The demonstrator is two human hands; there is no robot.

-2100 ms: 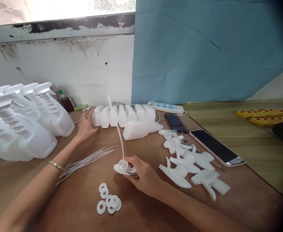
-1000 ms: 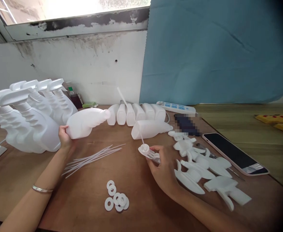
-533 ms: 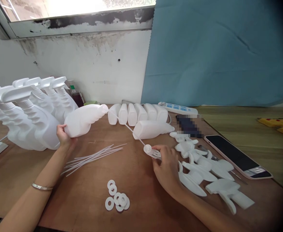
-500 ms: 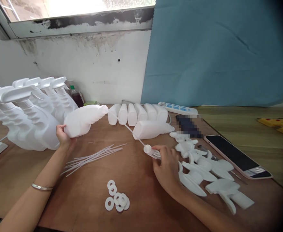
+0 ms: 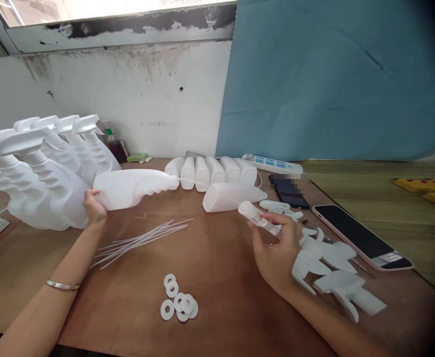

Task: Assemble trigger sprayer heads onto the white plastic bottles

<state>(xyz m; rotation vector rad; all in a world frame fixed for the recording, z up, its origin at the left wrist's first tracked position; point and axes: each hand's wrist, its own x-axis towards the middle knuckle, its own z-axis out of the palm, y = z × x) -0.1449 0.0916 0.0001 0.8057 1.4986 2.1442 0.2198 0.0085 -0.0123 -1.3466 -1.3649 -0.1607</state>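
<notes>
A white bottle is held level above the left part of the table, its base grasped by the fingers of the left hand, apparently so that the neck is left free and faces right. One plastic tube reaches its mouth; whether the tip is inside cannot be made out. The tube's other end runs to a spray head, which is pinched by the fingers of the right hand, seemingly to keep both parts in line. Farther out, one loose bottle is laid on its side, and six are lined up in a far row, perhaps to be within reach. Seven washers are seen near, and two phones right. The thin tubes and spare spray heads overlap too much to be counted.
</notes>
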